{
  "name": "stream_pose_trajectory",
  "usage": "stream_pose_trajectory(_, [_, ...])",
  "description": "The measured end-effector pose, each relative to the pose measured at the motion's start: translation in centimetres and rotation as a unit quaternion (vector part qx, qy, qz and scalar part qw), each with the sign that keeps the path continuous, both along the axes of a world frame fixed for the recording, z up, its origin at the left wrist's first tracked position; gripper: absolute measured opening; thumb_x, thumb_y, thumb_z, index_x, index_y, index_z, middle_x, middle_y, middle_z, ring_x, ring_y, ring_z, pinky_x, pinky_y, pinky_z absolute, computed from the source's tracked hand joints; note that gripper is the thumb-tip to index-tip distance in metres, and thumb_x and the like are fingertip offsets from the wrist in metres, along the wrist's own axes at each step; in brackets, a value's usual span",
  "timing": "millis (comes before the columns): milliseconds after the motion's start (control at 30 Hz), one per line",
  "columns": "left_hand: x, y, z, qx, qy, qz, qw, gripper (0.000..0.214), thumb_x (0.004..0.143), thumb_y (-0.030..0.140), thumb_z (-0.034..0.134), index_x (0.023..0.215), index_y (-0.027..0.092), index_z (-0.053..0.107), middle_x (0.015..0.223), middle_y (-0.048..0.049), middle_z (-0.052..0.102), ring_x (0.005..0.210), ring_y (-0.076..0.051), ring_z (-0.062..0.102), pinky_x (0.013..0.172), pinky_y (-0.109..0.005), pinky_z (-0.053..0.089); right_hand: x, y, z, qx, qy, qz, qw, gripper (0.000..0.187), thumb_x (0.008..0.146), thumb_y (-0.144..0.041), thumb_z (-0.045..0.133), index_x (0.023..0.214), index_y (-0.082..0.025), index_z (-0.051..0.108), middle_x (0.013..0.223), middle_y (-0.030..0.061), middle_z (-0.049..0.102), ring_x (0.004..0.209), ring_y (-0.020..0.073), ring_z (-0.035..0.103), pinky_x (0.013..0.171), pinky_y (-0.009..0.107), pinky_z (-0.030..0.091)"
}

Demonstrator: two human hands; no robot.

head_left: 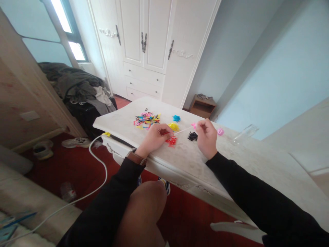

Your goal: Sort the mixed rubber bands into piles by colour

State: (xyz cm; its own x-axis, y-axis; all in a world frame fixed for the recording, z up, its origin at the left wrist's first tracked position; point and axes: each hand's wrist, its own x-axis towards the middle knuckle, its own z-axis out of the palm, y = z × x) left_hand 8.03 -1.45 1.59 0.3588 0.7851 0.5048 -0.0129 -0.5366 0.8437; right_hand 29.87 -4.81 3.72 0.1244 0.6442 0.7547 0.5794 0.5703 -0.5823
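A thin, pale strand [183,130] is stretched in a straight line between my two hands above the white table. My left hand [159,134] pinches its left end, just over a pile of small red pieces [171,141]. The other end is pinched in the fingers of my right hand [207,137], beside a pile of black pieces [192,136]. Yellow pieces [174,127] lie behind my left fingertips, and a blue pile [176,118] sits farther back. To the left is a mixed heap of colourful small pieces [146,119]. Pink bits [194,126] show by my right fingers.
A pink clump [220,131] and a clear glass [246,133] lying on its side are on the right of the table [177,163]. A white cable [106,168] hangs off its left edge. Behind stand a white wardrobe [144,73] and a small wooden stand [203,106].
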Motion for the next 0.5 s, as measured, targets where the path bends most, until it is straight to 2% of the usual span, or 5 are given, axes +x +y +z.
stream_pose_trajectory(67, [0.1,0.1,-0.1,0.003,0.003,0.005,1.000,0.007,0.075,0.015,0.068,0.070,0.015,0.072,0.070,-0.0031,0.072,0.068,-0.015,0.064,0.067,-0.026,0.050,0.2,0.2,0.1,0.009,0.014,-0.014,1.000,0.014,0.092,-0.023,0.055,0.078,-0.023,0.054,0.077,-0.0014,0.055,0.074,0.0168,0.054,0.070,0.032,0.044])
stream_pose_trajectory(233, [0.1,0.4,-0.4,-0.025,0.005,0.001,1.000,0.008,0.077,0.021,0.070,0.076,0.014,0.075,0.074,-0.0042,0.074,0.068,-0.015,0.066,0.067,-0.027,0.051,-0.7,-0.4,0.1,-0.051,-0.122,0.123,0.983,0.011,0.091,-0.024,0.060,0.080,-0.023,0.060,0.079,-0.0001,0.062,0.075,0.0171,0.058,0.073,0.033,0.048])
stream_pose_trajectory(300, [0.0,0.5,-0.5,-0.034,0.001,-0.002,0.999,0.011,0.079,0.025,0.072,0.079,0.014,0.076,0.076,-0.0050,0.076,0.070,-0.016,0.067,0.068,-0.028,0.052,-0.5,-0.4,0.1,-0.053,-0.139,0.134,0.980,0.012,0.091,-0.025,0.061,0.079,-0.023,0.060,0.079,0.0002,0.064,0.075,0.0174,0.059,0.073,0.034,0.049])
stream_pose_trajectory(367, [0.0,0.6,-0.6,-0.035,-0.003,-0.001,0.999,0.014,0.080,0.028,0.073,0.081,0.014,0.076,0.079,-0.0056,0.077,0.071,-0.016,0.068,0.070,-0.028,0.053,0.5,0.3,0.2,-0.042,-0.094,0.090,0.991,0.013,0.090,-0.027,0.061,0.077,-0.023,0.060,0.077,0.0000,0.064,0.076,0.0178,0.060,0.074,0.034,0.050])
stream_pose_trajectory(500, [0.0,0.8,-0.9,-0.035,-0.002,-0.001,0.999,0.015,0.082,0.029,0.072,0.083,0.015,0.077,0.081,-0.0059,0.077,0.071,-0.016,0.068,0.070,-0.028,0.054,4.5,3.0,-0.3,-0.047,0.005,-0.060,0.997,0.013,0.083,-0.033,0.066,0.076,-0.022,0.063,0.077,0.0007,0.067,0.076,0.0189,0.062,0.075,0.035,0.051])
